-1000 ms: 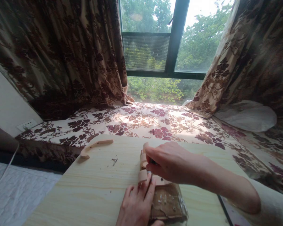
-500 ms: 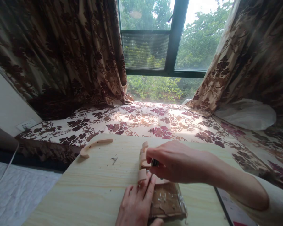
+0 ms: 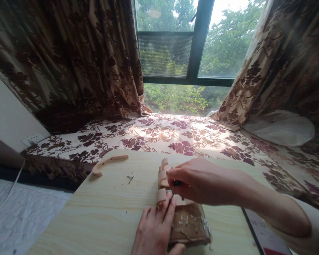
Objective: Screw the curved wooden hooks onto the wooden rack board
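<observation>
My right hand (image 3: 191,179) is closed around the dark handle of what looks like a screwdriver (image 3: 177,183). The tool's thin shaft slants down to the fingertips of my left hand (image 3: 155,225). That hand lies with its fingers stretched out and thumb apart, index and middle fingertips on either side of the shaft. They touch the nearest of several curved, light wooden hooks (image 3: 161,196), which sit in a row on a tape-wrapped brown block (image 3: 190,223). My right hand partly covers the hooks, and the tool's tip is hidden between my left fingers.
A loose wooden hook (image 3: 110,161) with holes lies at the table's far left corner. Small screws (image 3: 130,179) rest nearby on the light wooden table (image 3: 95,212). A flat, dark-edged object (image 3: 263,230) lies at the right. Beyond is a flowered window-seat cover (image 3: 159,132).
My right hand has turned slightly around the tool handle, so less of the handle shows. My left hand stays in place at the hook. The whole view has shifted a little.
</observation>
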The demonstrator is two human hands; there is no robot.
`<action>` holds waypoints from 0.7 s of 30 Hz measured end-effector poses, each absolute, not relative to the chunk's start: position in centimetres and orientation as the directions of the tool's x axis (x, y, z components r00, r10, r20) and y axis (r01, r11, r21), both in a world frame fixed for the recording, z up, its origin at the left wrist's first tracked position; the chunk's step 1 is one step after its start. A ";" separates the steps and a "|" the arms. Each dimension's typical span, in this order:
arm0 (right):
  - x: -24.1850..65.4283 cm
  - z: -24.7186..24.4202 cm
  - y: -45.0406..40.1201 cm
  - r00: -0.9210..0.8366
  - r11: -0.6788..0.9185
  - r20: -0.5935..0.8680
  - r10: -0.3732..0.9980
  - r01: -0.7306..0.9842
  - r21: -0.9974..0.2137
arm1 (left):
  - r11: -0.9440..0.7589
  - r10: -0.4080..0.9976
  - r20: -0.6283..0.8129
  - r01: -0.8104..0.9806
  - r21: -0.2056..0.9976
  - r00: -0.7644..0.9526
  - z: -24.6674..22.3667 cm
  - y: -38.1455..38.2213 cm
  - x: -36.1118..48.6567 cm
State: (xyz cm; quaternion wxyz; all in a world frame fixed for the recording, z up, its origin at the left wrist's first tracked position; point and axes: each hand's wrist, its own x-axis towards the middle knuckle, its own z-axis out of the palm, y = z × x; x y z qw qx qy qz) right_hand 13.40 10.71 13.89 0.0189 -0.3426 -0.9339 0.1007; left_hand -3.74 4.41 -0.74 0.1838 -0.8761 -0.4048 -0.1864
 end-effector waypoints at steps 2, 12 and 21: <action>13.2 13.6 10.8 -0.745 0.731 -0.028 0.667 0.661 -0.172 | -0.605 0.641 0.477 0.779 -0.167 0.601 -0.7 4.4 -3.7; 12.8 13.3 10.7 -0.754 0.738 0.026 0.656 0.635 -0.229 | -0.615 0.646 0.483 0.778 -0.130 0.591 -1.6 4.5 -4.0; 13.2 10.9 11.2 -0.622 0.632 0.152 0.768 0.700 -0.333 | -0.557 0.774 0.377 0.830 0.022 0.509 -1.2 5.0 -3.5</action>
